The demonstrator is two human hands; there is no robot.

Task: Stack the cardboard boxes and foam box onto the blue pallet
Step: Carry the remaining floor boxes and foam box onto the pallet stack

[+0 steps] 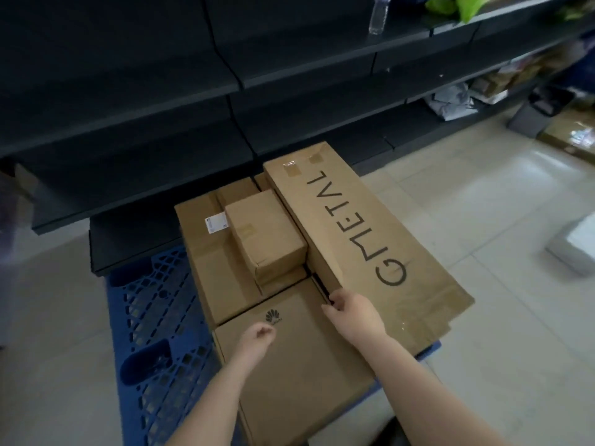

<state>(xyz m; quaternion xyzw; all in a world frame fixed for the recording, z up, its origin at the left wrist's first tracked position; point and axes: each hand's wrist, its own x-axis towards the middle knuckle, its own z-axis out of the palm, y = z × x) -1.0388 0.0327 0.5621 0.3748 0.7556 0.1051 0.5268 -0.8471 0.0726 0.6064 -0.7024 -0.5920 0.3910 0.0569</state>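
Several cardboard boxes sit on the blue pallet. A long box printed with black letters lies along the right side, its near end past the pallet's edge. My right hand grips its near left edge. My left hand, fingers curled and holding nothing, hovers over a flat box with a flower logo. A small box rests on a larger labelled box behind. The white foam box stands on the floor at the far right.
Dark metal shelving runs behind the pallet, with a plastic bottle and green bags on an upper shelf. A grey bin and another carton stand at the far right. Pale floor tiles surround the pallet.
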